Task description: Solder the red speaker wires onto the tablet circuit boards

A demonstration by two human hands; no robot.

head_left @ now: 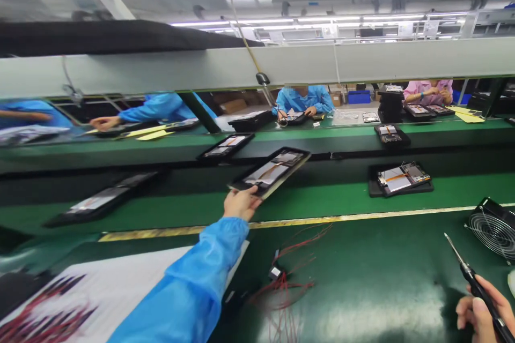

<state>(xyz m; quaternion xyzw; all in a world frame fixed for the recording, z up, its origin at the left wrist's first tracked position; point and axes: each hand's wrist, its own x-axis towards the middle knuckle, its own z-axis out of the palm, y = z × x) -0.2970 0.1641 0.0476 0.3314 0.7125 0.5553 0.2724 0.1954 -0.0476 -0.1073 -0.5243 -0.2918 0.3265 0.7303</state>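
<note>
My left hand (241, 203) reaches out in a blue sleeve, its thumb on top of the near edge of an opened tablet (270, 171). The tablet is tilted above the green belt, its battery, orange ribbon and circuit board facing up. At the lower right, my right hand (485, 308) grips a soldering iron (469, 273) by its black handle, the metal tip pointing up and left. Below the tablet, a bundle of red wires (284, 284) with small black parts lies on the green bench (362, 278).
More opened tablets rest along the belts: one at left (108, 195), one farther back (227, 146), one at right (402, 178). A small fan (493, 230) stands at the right edge. White paper (132, 268) bears red wires. Across the line, co-workers in blue (303, 101) and pink sit.
</note>
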